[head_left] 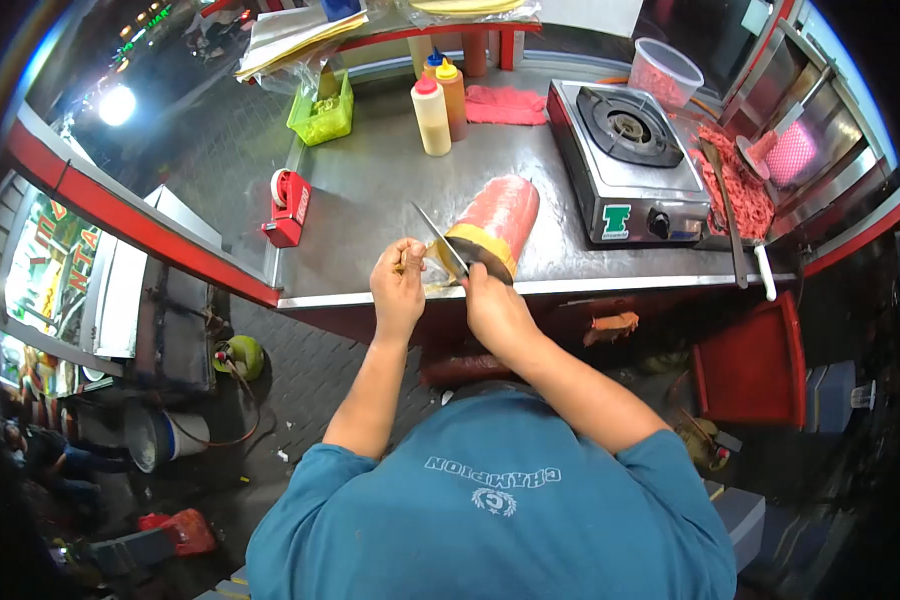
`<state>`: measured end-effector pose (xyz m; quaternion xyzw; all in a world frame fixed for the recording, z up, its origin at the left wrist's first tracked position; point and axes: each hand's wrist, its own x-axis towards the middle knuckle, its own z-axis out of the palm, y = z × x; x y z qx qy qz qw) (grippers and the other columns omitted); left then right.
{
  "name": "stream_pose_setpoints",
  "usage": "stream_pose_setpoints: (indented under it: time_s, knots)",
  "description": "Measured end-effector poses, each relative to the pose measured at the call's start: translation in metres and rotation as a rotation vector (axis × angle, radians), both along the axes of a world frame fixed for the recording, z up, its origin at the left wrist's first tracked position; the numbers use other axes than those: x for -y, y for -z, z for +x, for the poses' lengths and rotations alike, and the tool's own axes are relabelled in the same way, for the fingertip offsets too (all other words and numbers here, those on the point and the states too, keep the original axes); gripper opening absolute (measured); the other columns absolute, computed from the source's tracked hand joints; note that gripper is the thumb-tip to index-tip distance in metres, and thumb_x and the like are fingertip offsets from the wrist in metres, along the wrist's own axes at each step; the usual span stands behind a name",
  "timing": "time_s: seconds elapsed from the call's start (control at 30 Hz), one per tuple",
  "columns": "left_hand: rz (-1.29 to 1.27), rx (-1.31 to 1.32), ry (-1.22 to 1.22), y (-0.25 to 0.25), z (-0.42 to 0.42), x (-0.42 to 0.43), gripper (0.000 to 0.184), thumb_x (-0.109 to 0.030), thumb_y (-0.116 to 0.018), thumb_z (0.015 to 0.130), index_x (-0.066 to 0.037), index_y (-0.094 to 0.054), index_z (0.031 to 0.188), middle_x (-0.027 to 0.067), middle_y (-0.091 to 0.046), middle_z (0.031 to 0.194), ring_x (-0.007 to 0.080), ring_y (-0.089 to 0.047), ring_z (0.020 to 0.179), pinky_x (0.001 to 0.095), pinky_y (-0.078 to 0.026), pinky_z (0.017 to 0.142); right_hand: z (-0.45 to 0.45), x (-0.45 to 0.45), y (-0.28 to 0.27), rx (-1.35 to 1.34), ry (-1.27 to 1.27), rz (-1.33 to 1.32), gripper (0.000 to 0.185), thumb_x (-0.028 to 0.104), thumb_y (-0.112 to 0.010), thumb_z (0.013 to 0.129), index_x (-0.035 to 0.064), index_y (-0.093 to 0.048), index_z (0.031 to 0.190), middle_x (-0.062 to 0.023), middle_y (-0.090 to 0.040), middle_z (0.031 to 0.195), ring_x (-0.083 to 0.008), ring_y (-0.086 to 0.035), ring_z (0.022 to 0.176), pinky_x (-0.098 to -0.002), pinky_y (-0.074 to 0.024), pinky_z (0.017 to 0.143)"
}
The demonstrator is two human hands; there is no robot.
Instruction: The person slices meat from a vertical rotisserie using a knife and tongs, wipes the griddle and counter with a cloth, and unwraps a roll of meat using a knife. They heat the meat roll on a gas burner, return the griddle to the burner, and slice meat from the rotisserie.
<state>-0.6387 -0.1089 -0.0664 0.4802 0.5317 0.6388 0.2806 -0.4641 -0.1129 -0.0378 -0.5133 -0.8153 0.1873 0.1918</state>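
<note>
My right hand (pixel 497 312) is wrapped around the handle of a knife (pixel 436 229), its blade slanting up and to the left. The blade passes in front of the near end of a large pinkish-red roll (pixel 500 208) in shiny clear wrapping, lying on the steel counter. A yellow band (pixel 487 243) circles the roll beside its dark end. My left hand (pixel 398 285) is closed just left of that end, fingers pinched together. Some yellowish-brown material shows at its fingertips, too small to name.
A red tape dispenser (pixel 288 212), squeeze bottles (pixel 431 117), a green basket (pixel 323 110) and a pink cloth (pixel 506 105) are on the counter (pixel 370 190). To the right stand a gas stove (pixel 630 170) and a tray of shredded reddish meat (pixel 745 190) with a wooden spatula (pixel 722 195).
</note>
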Motion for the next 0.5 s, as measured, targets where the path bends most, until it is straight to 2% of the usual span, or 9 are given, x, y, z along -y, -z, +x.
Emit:
stream_pose_setpoints:
  time_s: [0.07, 0.1, 0.17, 0.27, 0.37, 0.47, 0.5]
  knots:
    - [-0.013, 0.031, -0.002, -0.004, -0.002, 0.004, 0.035, -0.034, -0.063, 0.105, 0.001, -0.065, 0.102, -0.0002, -0.060, 0.083, 0.0073, -0.053, 0.075, 0.0230, -0.045, 0.070, 0.010, 0.005, 0.011, 0.089, -0.004, 0.025, 0.023, 0.020, -0.047, 0.106, -0.0021, -0.050, 0.101, -0.0247, -0.069, 0.079, -0.0442, -0.070, 0.073, -0.0535, -0.0585, 0.065]
    - [-0.006, 0.039, -0.019, -0.004, -0.005, 0.008, 0.034, -0.034, -0.063, 0.105, 0.000, -0.065, 0.102, 0.0000, -0.060, 0.084, 0.0072, -0.053, 0.076, 0.0227, -0.045, 0.072, 0.020, 0.015, 0.008, 0.144, 0.022, -0.073, 0.023, 0.022, -0.048, 0.106, -0.0002, -0.052, 0.102, -0.0232, -0.069, 0.080, -0.0440, -0.070, 0.072, -0.0526, -0.0583, 0.063]
    - [0.001, 0.072, -0.042, 0.001, -0.012, 0.018, 0.033, -0.033, -0.062, 0.106, 0.000, -0.063, 0.103, 0.0005, -0.060, 0.087, 0.0074, -0.054, 0.078, 0.0230, -0.045, 0.075, 0.051, 0.040, 0.015, 0.173, 0.015, -0.062, 0.022, 0.024, -0.050, 0.105, 0.0019, -0.052, 0.100, -0.0228, -0.069, 0.082, -0.0443, -0.070, 0.073, -0.0518, -0.0580, 0.061]
    - [0.026, 0.132, -0.042, 0.023, -0.019, 0.033, 0.028, -0.029, -0.058, 0.108, -0.001, -0.058, 0.108, 0.0021, -0.060, 0.094, 0.0091, -0.057, 0.083, 0.0258, -0.047, 0.082, 0.071, 0.048, -0.004, 0.173, -0.022, -0.162, 0.020, 0.023, -0.056, 0.104, 0.0031, -0.053, 0.104, -0.0251, -0.068, 0.089, -0.0458, -0.069, 0.077, -0.0537, -0.0561, 0.066]
    - [0.084, 0.568, 0.080, 0.023, -0.007, 0.029, 0.026, -0.029, -0.055, 0.109, -0.003, -0.055, 0.111, 0.0030, -0.060, 0.095, 0.0111, -0.057, 0.082, 0.0269, -0.047, 0.082, 0.050, 0.025, -0.011, -0.225, 0.007, 0.297, 0.028, 0.024, -0.067, 0.097, 0.0024, -0.055, 0.111, -0.0204, -0.067, 0.094, -0.0441, -0.068, 0.072, -0.0506, -0.0564, 0.060]
    - [0.010, 0.630, 0.136, 0.031, -0.008, 0.015, 0.028, -0.033, -0.056, 0.108, -0.006, -0.052, 0.113, 0.0048, -0.063, 0.095, 0.0131, -0.058, 0.080, 0.0285, -0.048, 0.081, 0.030, -0.009, -0.023, -0.238, 0.123, 0.384, 0.037, 0.025, -0.074, 0.092, 0.0040, -0.056, 0.116, -0.0172, -0.064, 0.098, -0.0426, -0.068, 0.072, -0.0499, -0.0554, 0.059]
    - [-0.102, 0.489, 0.113, 0.039, -0.013, 0.006, 0.030, -0.034, -0.058, 0.108, -0.005, -0.053, 0.113, 0.0057, -0.064, 0.095, 0.0137, -0.058, 0.079, 0.0294, -0.049, 0.080, 0.029, -0.022, -0.015, -0.224, 0.134, 0.381, 0.037, 0.027, -0.075, 0.091, 0.0046, -0.057, 0.116, -0.0165, -0.063, 0.099, -0.0420, -0.068, 0.074, -0.0494, -0.0554, 0.060]
